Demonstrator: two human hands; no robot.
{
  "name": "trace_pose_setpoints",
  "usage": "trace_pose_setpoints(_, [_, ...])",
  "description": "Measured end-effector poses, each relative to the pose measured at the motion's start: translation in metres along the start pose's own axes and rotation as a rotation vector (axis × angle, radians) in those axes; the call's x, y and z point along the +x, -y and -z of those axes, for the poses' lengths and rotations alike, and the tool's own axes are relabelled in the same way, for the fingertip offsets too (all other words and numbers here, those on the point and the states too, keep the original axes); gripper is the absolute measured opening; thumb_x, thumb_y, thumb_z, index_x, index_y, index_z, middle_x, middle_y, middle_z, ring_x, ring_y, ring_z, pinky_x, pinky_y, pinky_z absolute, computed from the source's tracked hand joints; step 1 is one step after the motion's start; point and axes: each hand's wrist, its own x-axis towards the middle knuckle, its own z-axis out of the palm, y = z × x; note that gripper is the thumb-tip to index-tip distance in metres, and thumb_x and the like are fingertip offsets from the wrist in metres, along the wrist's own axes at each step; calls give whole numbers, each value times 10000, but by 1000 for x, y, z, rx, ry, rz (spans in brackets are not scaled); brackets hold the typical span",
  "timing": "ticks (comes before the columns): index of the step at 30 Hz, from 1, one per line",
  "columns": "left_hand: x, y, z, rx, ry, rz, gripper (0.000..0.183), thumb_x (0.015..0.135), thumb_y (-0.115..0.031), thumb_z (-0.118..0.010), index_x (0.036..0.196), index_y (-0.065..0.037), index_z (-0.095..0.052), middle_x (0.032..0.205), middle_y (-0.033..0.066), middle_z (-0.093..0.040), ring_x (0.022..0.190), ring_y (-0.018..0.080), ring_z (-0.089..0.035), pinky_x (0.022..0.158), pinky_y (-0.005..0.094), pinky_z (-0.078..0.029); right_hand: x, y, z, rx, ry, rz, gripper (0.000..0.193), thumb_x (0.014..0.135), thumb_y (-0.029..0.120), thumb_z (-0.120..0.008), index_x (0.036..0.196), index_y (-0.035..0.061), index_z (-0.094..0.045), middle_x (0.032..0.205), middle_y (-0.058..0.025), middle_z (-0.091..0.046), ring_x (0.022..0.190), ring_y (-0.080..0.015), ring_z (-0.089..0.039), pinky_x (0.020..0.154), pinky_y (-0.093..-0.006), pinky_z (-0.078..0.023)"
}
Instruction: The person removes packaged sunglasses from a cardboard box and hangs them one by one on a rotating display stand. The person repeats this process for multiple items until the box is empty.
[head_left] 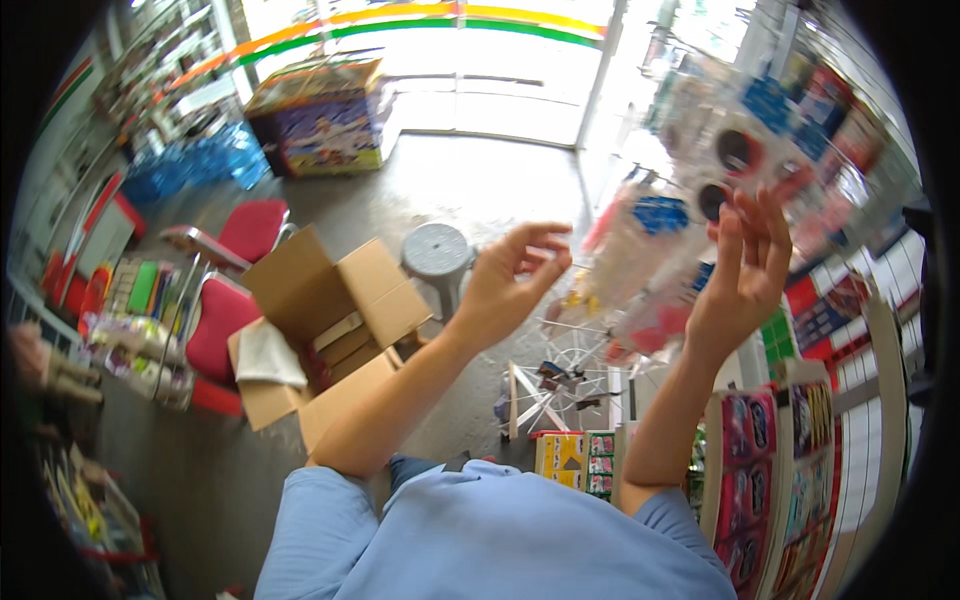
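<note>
My left hand (pixel 512 285) is raised over the floor, its fingers curved and the thumb a little apart. Nothing shows in it. To the right, my right hand (pixel 745 272) is lifted in front of hanging clear plastic packs (pixel 650 255), fingers bent upward and apart, and it too looks bare. Whether its fingertips touch the packs I cannot tell, as the area is blurred. Blue-topped packs with round dark items (pixel 735 150) hang just above and behind the right hand.
An open cardboard box (pixel 385 295) stands left of my left forearm, beside a grey round stool (pixel 437 250). Red chairs (pixel 225 320) are farther left. A white wire rack (pixel 570 390) sits below the packs. Shelves of pink packages (pixel 748 450) line the right. Glass doors (pixel 490 90) are ahead.
</note>
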Motion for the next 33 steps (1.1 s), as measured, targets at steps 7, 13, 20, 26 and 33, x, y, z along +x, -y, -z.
trace_pose_setpoints(7, [-118,62,91,41,-320,440,249,910,-157,-658,1142,-67,-647,955,50,-656,840,92,-604,738,244,-499,-121,-11,-83,291,500,-528,309,889,46,-651,1196,62,-615,1021,-43,-655,820,-71,-593,659,-199,-436])
trace_pose_setpoints(13, [-200,76,156,14,-602,670,234,920,-140,-632,1126,-28,-639,971,40,-648,904,111,-594,821,248,-484,-206,-3,-146,299,921,-748,258,890,69,-655,1147,92,-652,933,-24,-679,767,-72,-616,655,-227,-475])
trace_pose_setpoints(20, [-247,84,209,-39,-763,761,231,922,-140,-628,1113,-10,-628,963,43,-647,879,112,-590,817,253,-488,-256,11,-200,292,1235,-830,222,898,76,-646,1119,59,-661,917,-17,-675,786,-62,-600,687,-224,-460])
trace_pose_setpoints(26, [-263,100,251,-57,-804,687,218,921,-129,-631,1100,-5,-630,961,31,-641,872,99,-583,816,241,-485,-292,20,-247,308,1353,-826,218,903,127,-643,1108,55,-663,882,-33,-679,778,-97,-615,681,-246,-487])
trace_pose_setpoints(33, [-274,108,305,-68,-835,724,211,920,-129,-635,1099,-16,-634,956,22,-640,856,85,-577,807,236,-486,-338,26,-308,302,1486,-847,216,893,113,-655,1101,56,-656,873,-52,-679,763,-117,-626,676,-258,-505])
